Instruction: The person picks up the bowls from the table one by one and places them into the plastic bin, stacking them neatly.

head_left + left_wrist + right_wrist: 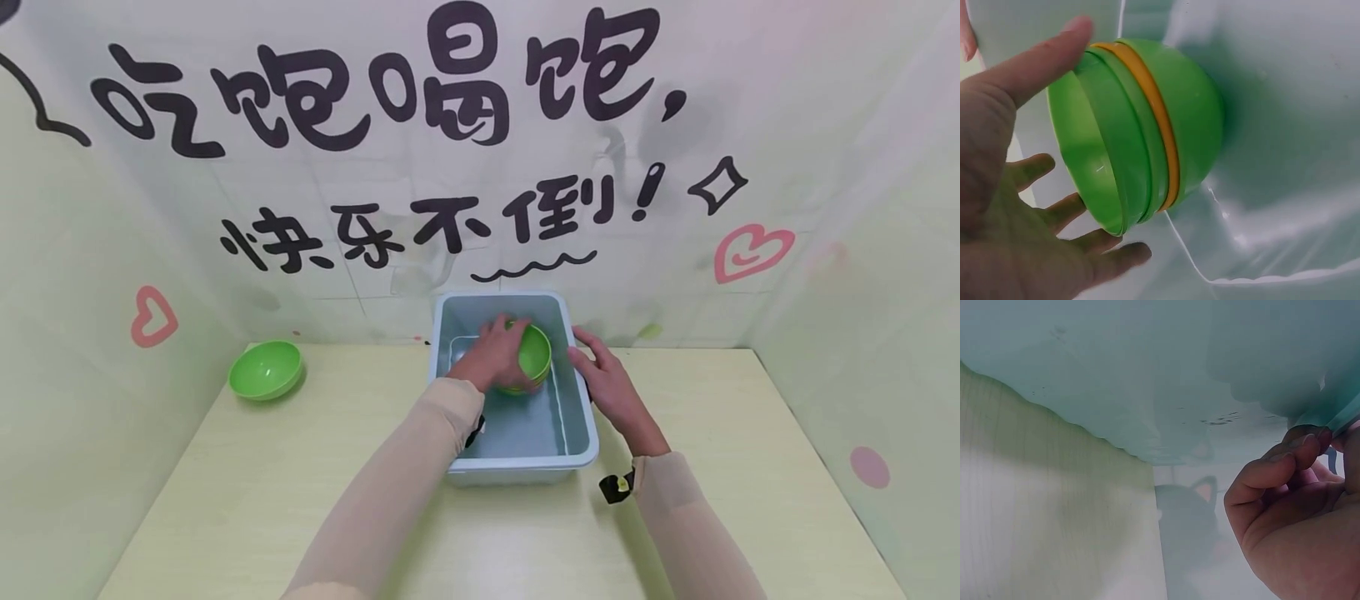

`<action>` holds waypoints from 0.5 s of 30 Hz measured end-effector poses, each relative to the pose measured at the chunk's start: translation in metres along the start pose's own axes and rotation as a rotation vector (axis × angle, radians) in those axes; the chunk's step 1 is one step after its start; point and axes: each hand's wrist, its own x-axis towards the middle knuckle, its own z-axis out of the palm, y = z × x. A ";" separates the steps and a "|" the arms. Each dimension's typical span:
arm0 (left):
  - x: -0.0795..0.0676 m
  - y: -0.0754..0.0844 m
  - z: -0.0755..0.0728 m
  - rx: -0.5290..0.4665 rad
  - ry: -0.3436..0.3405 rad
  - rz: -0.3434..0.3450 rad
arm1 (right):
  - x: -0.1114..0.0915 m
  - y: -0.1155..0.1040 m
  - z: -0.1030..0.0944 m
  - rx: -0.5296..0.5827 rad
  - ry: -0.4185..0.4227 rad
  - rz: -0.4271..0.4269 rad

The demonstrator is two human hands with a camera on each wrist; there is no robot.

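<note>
A grey-blue plastic bin (pixel 517 462) stands at the back middle of the table. Inside it is a stack of bowls (pixel 1129 131), green ones with the rim of an orange one showing between them. My left hand (pixel 497 354) reaches into the bin around the mouth of this stack. In the left wrist view its thumb and fingers (pixel 1060 212) are spread and fairly straight, near the top bowl's rim; whether they touch it is hard to tell. On the right side, my right hand (pixel 611 383) pinches the bin's rim, fingers curled beneath it in the right wrist view.
A single green bowl (pixel 266 371) sits at the table's back left corner. Around the light wooden table (pixel 510 542) hangs a pale printed curtain (pixel 375 317) at the back and both sides, close behind the bin.
</note>
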 end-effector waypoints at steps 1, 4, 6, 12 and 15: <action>0.000 0.000 0.000 0.013 0.003 0.000 | 0.000 0.000 0.000 0.003 0.002 -0.001; 0.000 -0.001 -0.001 0.046 0.010 0.010 | 0.000 0.000 0.001 0.004 0.002 -0.005; 0.000 0.000 -0.001 0.048 0.017 0.014 | 0.000 0.000 0.001 0.003 0.006 -0.003; 0.000 0.001 -0.001 0.014 0.037 0.042 | 0.000 0.001 0.001 0.001 0.014 0.010; 0.000 0.000 -0.001 0.020 0.039 0.048 | 0.001 0.001 0.001 0.000 0.018 0.017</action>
